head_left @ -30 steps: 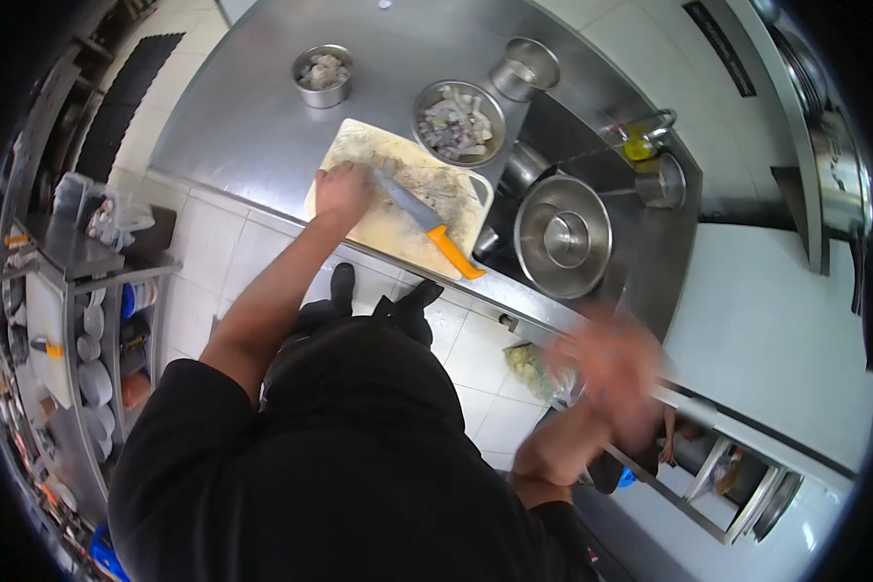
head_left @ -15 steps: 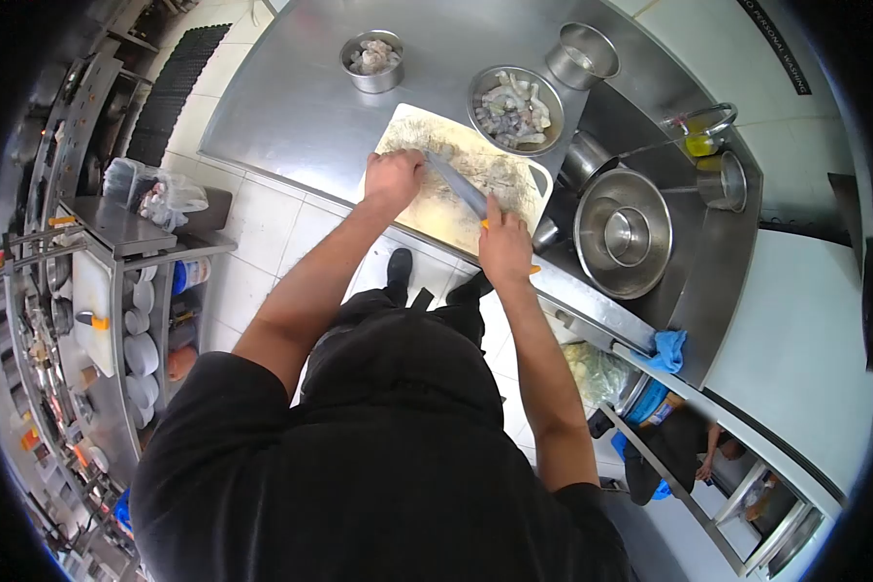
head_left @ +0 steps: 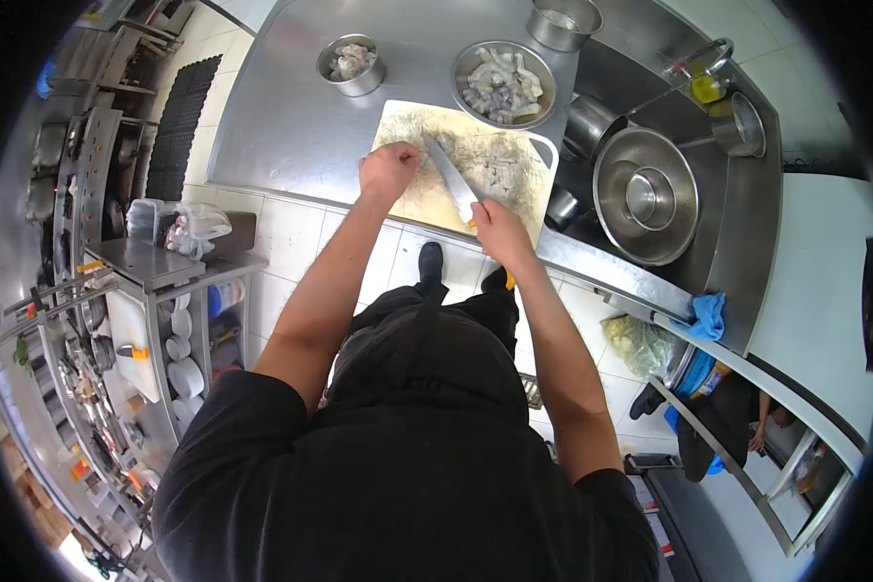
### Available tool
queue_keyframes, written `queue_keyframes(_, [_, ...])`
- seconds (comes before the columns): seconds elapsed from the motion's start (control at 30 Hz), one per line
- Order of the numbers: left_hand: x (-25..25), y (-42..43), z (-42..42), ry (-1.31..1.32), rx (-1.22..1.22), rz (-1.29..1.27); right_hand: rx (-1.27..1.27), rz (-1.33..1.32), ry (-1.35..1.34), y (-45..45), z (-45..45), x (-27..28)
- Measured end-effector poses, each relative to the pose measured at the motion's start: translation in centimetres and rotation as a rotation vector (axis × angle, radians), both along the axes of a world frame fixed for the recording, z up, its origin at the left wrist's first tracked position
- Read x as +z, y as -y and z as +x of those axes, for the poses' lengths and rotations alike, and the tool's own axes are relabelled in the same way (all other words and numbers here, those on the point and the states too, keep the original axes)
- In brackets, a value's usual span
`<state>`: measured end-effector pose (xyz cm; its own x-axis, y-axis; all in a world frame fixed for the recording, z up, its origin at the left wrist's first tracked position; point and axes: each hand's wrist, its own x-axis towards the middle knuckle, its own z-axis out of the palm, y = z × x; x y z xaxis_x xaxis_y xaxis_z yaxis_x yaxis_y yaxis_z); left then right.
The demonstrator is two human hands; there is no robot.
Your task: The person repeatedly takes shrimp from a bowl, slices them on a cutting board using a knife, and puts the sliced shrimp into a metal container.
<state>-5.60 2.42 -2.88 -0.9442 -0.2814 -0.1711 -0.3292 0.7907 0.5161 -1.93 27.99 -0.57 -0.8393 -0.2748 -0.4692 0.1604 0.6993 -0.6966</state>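
Note:
My right hand [head_left: 501,233] is wrapped around the orange handle of a large kitchen knife [head_left: 450,177]. The blade points away and to the left over a white, stained cutting board [head_left: 422,202]. At the board's left side, my left hand [head_left: 390,171] is closed with fingertips together, near the knife's tip; whatever is in its fingers is too small to make out. Beyond the board, a metal bowl [head_left: 463,70] holds several peeled, greyish raw shrimp [head_left: 503,85]. Farther left, a small metal pot [head_left: 361,85] contains pale shrimp-like pieces [head_left: 351,62].
Right of the board is a sink [head_left: 703,209] with a large round basin [head_left: 684,231], pots and a tap [head_left: 713,53]. Another metal pot [head_left: 565,29] stands behind the shrimp bowl. A blue cloth [head_left: 708,317] hangs on the sink's edge. Another person [head_left: 723,417] is at lower right.
The whole view has shifted a little. The knife's tip, close against my left hand before, now lies slightly apart from it. My right hand keeps hold of the knife.

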Motion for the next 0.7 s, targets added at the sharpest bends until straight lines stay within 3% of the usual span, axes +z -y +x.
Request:
queue_keyframes(0.37, [0.1,0.2,-0.1,0.046,0.007,0.038,0.045,0.01,-0.059,1.4,0.0,-0.7])
queue_keyframes(0.7, [0.5,0.2,0.0,0.086,0.009,0.034,-0.042,-0.109,0.046,1.9,3.0,-1.6])
